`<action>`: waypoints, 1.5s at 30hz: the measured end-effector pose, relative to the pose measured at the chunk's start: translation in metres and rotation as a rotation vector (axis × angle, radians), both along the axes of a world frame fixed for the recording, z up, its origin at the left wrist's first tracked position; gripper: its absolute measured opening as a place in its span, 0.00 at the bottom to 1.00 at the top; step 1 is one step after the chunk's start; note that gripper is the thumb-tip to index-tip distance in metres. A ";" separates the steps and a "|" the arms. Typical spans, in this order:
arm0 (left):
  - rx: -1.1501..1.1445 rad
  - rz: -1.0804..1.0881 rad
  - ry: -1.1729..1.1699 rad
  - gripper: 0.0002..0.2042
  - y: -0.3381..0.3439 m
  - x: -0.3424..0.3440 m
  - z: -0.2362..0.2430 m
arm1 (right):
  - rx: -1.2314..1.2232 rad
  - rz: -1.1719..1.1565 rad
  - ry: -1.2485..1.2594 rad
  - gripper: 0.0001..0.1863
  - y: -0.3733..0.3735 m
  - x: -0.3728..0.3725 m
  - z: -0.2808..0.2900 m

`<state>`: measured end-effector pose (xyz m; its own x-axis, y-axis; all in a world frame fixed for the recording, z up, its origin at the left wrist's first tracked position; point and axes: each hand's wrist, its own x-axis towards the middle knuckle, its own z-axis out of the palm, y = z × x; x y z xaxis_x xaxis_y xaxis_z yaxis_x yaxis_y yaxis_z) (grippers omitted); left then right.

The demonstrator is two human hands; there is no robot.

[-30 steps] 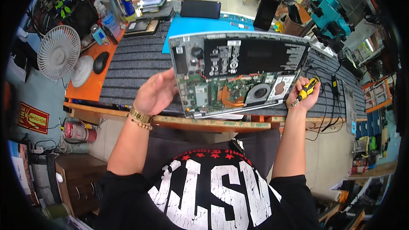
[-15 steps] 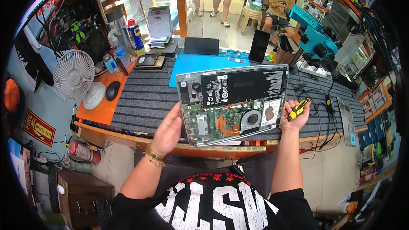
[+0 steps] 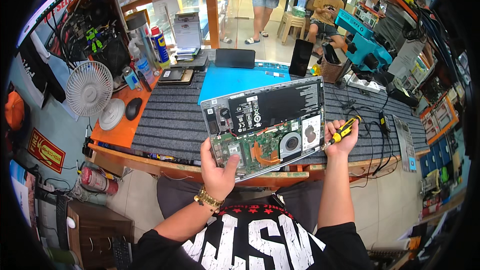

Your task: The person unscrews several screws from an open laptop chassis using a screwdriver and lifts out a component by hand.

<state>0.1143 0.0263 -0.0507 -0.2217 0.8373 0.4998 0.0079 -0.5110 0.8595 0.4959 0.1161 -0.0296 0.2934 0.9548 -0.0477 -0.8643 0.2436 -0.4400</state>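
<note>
An opened laptop base (image 3: 265,146) is held tilted above the near edge of the bench, its inside facing me. It shows a black battery (image 3: 280,102), a green circuit board, a copper heat pipe (image 3: 264,156), a round fan (image 3: 290,143) and a drive (image 3: 311,132). My left hand (image 3: 218,174) grips its lower left corner, thumb over the board and fingers partly hidden behind. My right hand (image 3: 343,144), at the laptop's right edge, is closed around a yellow and black screwdriver (image 3: 346,130); whether it also supports the laptop I cannot tell.
A blue mat (image 3: 235,82) lies behind the laptop, with a dark phone (image 3: 235,58) at its far side. Left are a white fan (image 3: 89,90) and a mouse (image 3: 133,108). Right stand a teal microscope (image 3: 369,52) and loose cables (image 3: 372,130). Two people are beyond the bench.
The laptop has shifted left and slightly down. My left hand has moved from beside its left edge to grip the lower left corner, thumb on top. My right hand still holds the screwdriver.
</note>
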 end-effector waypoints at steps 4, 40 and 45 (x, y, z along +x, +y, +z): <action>-0.021 0.013 -0.023 0.38 0.002 -0.003 -0.010 | -0.090 -0.021 -0.019 0.32 -0.015 -0.010 0.007; 0.099 0.124 0.166 0.37 0.010 0.023 -0.021 | 0.028 -0.022 0.107 0.32 0.079 0.009 -0.011; 0.121 0.163 0.196 0.26 0.011 0.025 -0.011 | 0.065 0.016 0.084 0.34 0.075 0.014 -0.016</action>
